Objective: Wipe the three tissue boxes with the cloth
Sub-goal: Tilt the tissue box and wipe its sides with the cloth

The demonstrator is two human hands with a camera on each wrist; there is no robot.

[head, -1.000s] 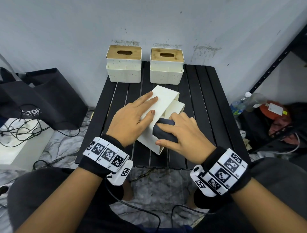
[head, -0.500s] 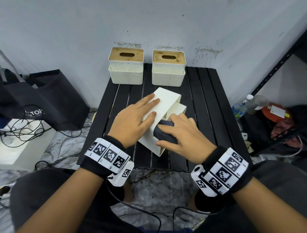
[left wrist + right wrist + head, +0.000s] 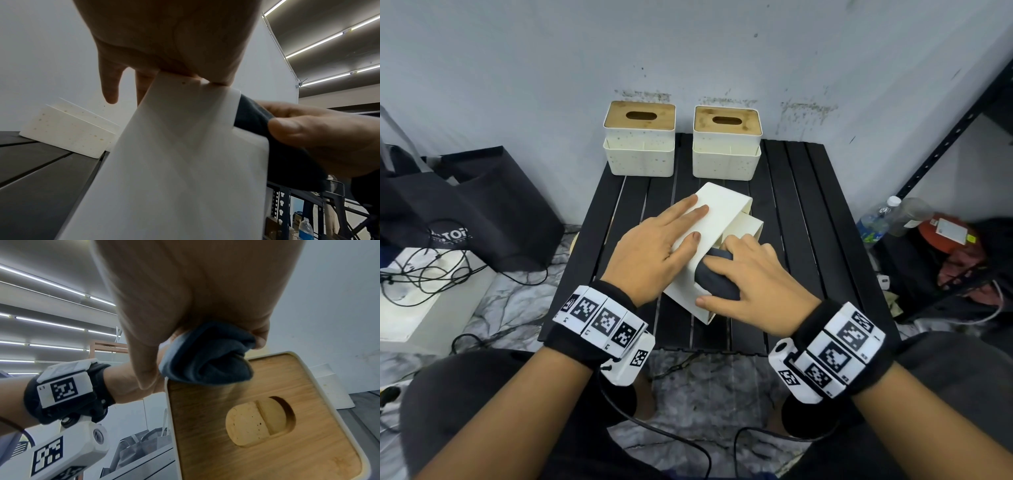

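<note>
Two cream tissue boxes with wooden lids, the left one (image 3: pixel 640 140) and the right one (image 3: pixel 726 144), stand upright at the table's far edge. A third box (image 3: pixel 722 209) lies tipped on its side at mid-table, its wooden lid (image 3: pixel 267 418) facing right. My left hand (image 3: pixel 661 240) lies flat on its upturned side, fingers straight. My right hand (image 3: pixel 750 277) grips a bunched dark cloth (image 3: pixel 717 279) and presses it on the box's upper edge near the lid. The left wrist view shows the box's white wall (image 3: pixel 174 162) and the cloth (image 3: pixel 257 116); the right wrist view shows the cloth (image 3: pixel 205 356).
The black slatted table (image 3: pixel 801 219) is small, its near edge just beyond my wrists. A black bag (image 3: pixel 465 212) and cables lie on the floor to the left. A black metal shelf (image 3: pixel 941 144) and plastic bottles (image 3: pixel 876 219) stand to the right.
The head view has shifted slightly. Both hands keep their places on the tipped box, the cloth still pressed at its near end.
</note>
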